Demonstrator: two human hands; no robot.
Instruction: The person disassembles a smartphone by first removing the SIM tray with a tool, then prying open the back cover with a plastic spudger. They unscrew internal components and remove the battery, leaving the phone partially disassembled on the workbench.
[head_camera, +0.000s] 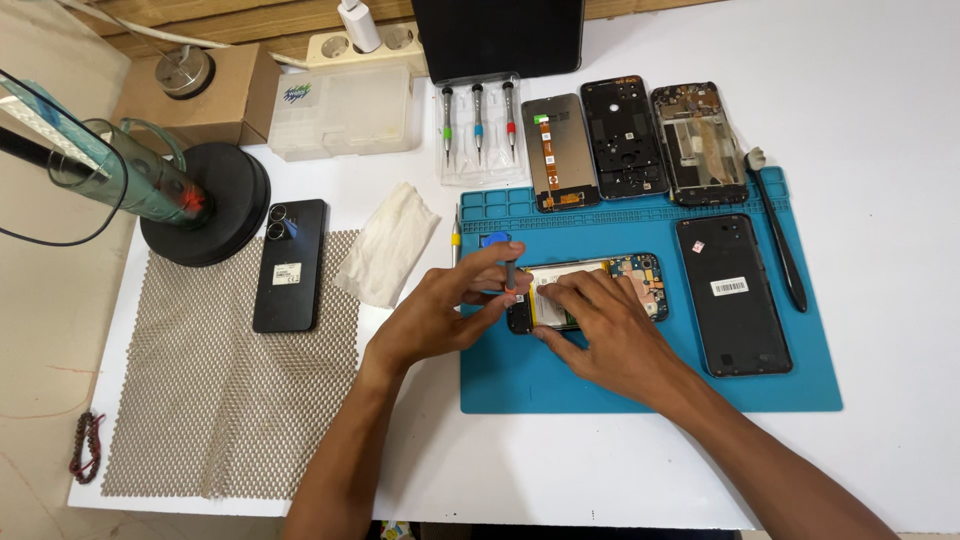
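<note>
An opened phone (640, 280) with its battery and circuit board showing lies on the blue work mat (650, 390). My left hand (440, 315) pinches a small screwdriver (511, 275) and holds it upright over the phone's left end. My right hand (610, 330) rests flat on the phone, fingers pressing the battery area and steadying it. A blue pick (495, 240) lies just behind the left hand's fingers.
On the mat lie a black back cover (733, 295), a screen panel (558, 150), two phone frames (625, 135) and a black brush (778, 235). A screwdriver set (478, 125), white cloth (388, 245), black phone (290, 265) on mesh, lamp base (215, 200) stand left.
</note>
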